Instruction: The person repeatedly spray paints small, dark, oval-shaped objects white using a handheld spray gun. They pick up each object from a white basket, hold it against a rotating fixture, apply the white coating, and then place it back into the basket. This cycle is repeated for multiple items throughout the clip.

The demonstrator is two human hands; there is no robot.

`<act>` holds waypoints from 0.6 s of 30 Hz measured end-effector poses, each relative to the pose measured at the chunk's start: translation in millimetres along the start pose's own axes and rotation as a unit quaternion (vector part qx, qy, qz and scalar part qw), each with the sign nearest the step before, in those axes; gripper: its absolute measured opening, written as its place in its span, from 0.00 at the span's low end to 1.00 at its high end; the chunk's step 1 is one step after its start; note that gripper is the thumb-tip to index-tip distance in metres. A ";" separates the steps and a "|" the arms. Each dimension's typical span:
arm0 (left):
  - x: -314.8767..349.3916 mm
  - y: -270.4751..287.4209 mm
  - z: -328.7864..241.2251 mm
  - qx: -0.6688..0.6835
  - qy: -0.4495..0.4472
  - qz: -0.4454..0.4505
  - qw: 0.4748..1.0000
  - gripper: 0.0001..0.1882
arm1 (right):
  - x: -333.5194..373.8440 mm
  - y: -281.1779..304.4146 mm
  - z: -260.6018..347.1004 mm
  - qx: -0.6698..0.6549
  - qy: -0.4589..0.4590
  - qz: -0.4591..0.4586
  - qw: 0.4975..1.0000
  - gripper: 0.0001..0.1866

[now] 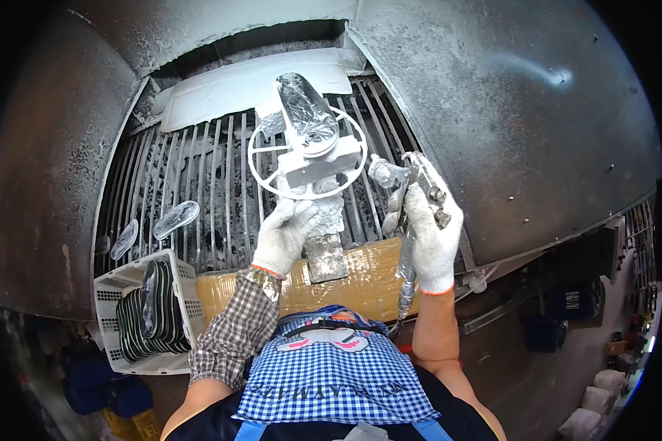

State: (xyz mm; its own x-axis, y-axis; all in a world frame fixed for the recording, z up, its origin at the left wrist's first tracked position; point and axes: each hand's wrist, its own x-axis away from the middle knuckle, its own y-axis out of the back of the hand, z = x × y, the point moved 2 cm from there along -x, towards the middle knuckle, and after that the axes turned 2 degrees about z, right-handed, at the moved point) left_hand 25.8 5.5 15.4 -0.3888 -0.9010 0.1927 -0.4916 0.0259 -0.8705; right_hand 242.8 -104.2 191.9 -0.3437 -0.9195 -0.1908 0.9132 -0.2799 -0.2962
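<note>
Shiny dark piece (307, 110) sits atop the white wheel (310, 198); right hand (432, 235) grips the spray gun (390, 175) right of the wheel, left hand (281, 234) at its near rim, pinch unclear. Probably mid-batch: loose pieces (176, 220) and a crated stack (141, 316) lie wheel-left, which are finished can't tell.
</note>
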 end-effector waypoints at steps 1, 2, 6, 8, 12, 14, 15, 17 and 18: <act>1.0 0.7 -3.3 -0.006 -0.005 -0.002 1.000 0.31 | -0.4 1.4 0.2 0.017 -0.011 0.008 1.000 0.25; 2.7 0.9 -7.1 -0.018 -0.011 0.016 1.000 0.33 | -0.2 -0.4 1.1 0.009 -0.023 0.018 1.000 0.25; 8.1 -3.5 -21.0 0.007 -0.019 0.050 0.999 0.35 | -6.0 -0.5 -5.5 -0.026 0.006 -0.001 1.000 0.26; 8.3 0.9 -29.2 -0.003 -0.024 0.044 0.999 0.35 | -8.2 -0.5 -9.1 -0.019 -0.007 0.020 1.000 0.26; 7.0 4.9 -41.8 -0.005 -0.041 0.011 0.999 0.34 | -8.1 -7.5 -15.6 -0.017 -0.015 0.051 0.998 0.27; 8.3 3.3 -46.9 -0.028 -0.055 -0.007 0.998 0.33 | -13.2 -9.4 -22.2 0.000 -0.007 0.038 0.999 0.27; 8.0 5.4 -50.0 -0.034 -0.053 0.002 0.998 0.32 | -16.1 -10.3 -24.1 0.005 -0.008 0.038 0.999 0.27; 6.0 9.8 -58.0 -0.047 -0.050 0.022 0.997 0.31 | -20.6 -11.2 -27.3 0.002 -0.013 0.039 0.999 0.27; 3.3 9.1 -60.2 -0.035 -0.055 0.009 0.998 0.29 | -22.5 -11.6 -28.9 -0.005 -0.017 0.040 0.999 0.27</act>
State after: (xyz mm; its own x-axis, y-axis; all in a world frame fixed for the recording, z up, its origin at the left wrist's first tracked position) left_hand -26.9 28.8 35.5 -0.3112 -0.9423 0.1236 -0.5401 0.0683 -0.8389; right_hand 233.6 -72.3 172.6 -0.2627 -0.9477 -0.1815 0.9350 -0.2036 -0.2902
